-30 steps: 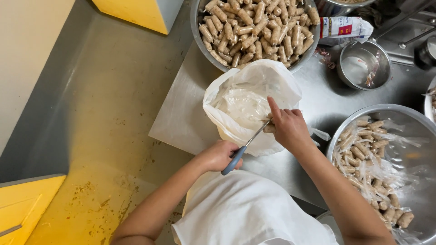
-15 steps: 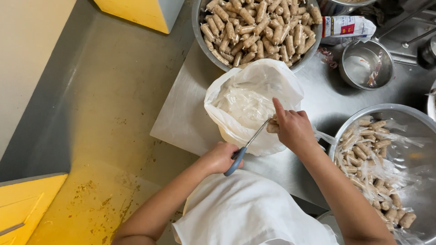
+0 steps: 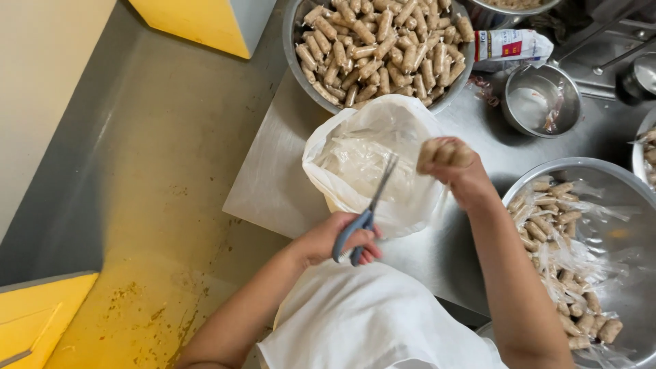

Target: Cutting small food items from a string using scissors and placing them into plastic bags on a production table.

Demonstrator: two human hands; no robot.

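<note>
The left hand (image 3: pixel 328 239) grips blue-handled scissors (image 3: pixel 365 215) (blades parted) over the white waste bag (image 3: pixel 372 167); the right hand's (image 3: pixel 454 164) fingers pinch a sausage (image 3: pixel 432 152) above it. A slip could nick fingers.

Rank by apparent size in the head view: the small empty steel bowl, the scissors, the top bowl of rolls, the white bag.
1. Top bowl of rolls
2. White bag
3. Small empty steel bowl
4. Scissors, though held nearer the camera, so unsure.
</note>
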